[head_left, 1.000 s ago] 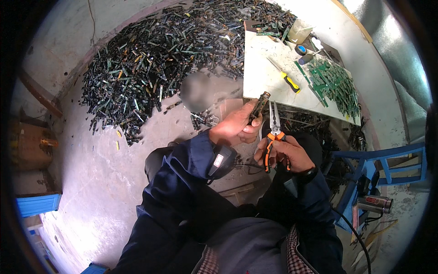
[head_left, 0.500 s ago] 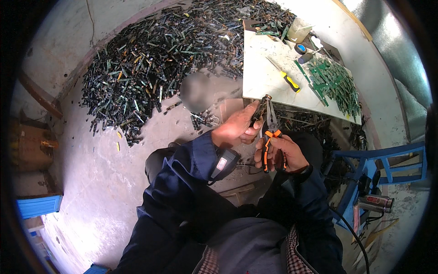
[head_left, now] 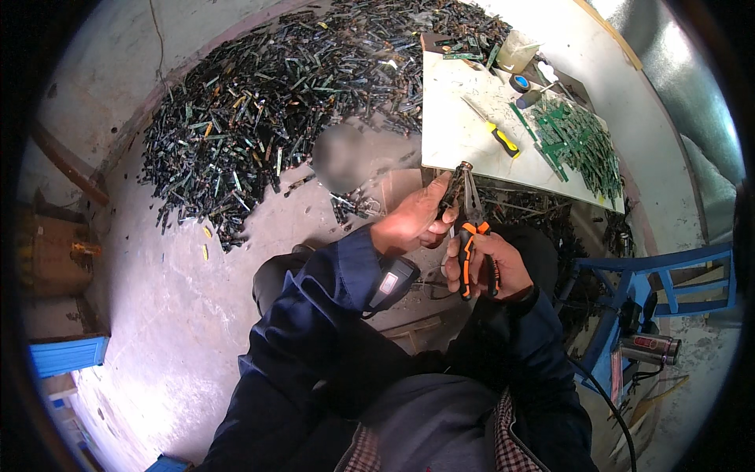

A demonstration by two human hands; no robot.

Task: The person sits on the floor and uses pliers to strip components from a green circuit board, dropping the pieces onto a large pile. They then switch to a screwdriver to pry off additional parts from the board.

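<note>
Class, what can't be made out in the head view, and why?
In the head view:
Lower part of the dark piece: hidden by the left hand.
Whether the pliers grip it: the meeting point is too small.
What lies under the round grey patch: blurred.
Outer end of the blue panel: cut off by the rim.

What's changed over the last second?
The right hand has brought the pliers slightly left, so their tips now meet or overlap the upper end of the dark piece in the left hand; I can't tell if they grip it. Nothing was let go. The yellow-and-black screwdriver and green strips stayed put.
</note>
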